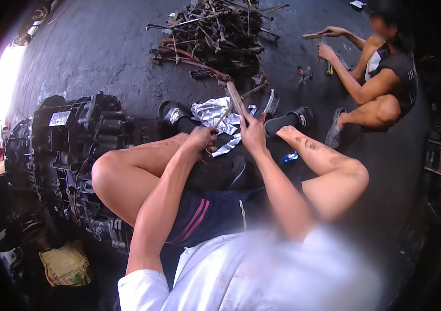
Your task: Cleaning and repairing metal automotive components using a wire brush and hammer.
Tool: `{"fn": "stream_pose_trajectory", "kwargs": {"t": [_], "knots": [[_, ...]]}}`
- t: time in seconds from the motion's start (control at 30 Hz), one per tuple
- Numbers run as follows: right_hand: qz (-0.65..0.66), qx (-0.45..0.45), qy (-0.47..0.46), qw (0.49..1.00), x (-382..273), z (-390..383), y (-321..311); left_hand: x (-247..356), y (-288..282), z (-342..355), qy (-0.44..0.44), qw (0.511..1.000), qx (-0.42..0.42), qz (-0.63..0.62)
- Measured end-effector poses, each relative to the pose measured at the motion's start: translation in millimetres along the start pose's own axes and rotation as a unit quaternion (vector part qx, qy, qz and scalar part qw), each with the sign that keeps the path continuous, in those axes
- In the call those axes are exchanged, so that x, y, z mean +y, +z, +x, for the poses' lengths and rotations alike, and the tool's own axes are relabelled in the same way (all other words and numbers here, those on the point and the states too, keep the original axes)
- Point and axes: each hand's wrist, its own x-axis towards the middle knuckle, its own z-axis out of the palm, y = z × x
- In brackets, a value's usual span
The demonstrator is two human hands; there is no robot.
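Note:
My left hand [202, 140] is closed around a thin metal rod-like tool [224, 116] that slants up and to the right; its exact kind is unclear. In my right hand [253, 136] is a flat wooden stick [235, 97], shaped like a brush handle, with no bristles visible. The stick's lower part lies close to the rod; whether they touch I cannot tell. Below them, crumpled silver foil sheeting [211, 112] lies on the floor between my feet. A wire brush with a red handle [270, 107] rests beside my right foot.
Ahead stands a heap of rusty metal rods and tools [215, 41]. A large dark gearbox [70, 150] is close on my left, near a yellowish bag [66, 264]. At the right another person [386, 72] squats, holding a wooden piece [312, 36]. A blue wrapper [290, 157] lies by my right leg.

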Motion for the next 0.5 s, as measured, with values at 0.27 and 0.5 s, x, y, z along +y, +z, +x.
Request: {"fn": "stream_pose_trajectory", "kwargs": {"t": [0.27,0.5], "knots": [[-0.045,-0.06,0.067,0.995,-9.8,-23.1,14.1,1.4,0.3,-14.2,-0.02,0.999,0.018,-0.024],[-0.008,-0.011,-0.014,1.0,-38.9,-41.8,12.2,20.5,-6.7,-15.6,-0.009,1.0,0.013,-0.015]]}}
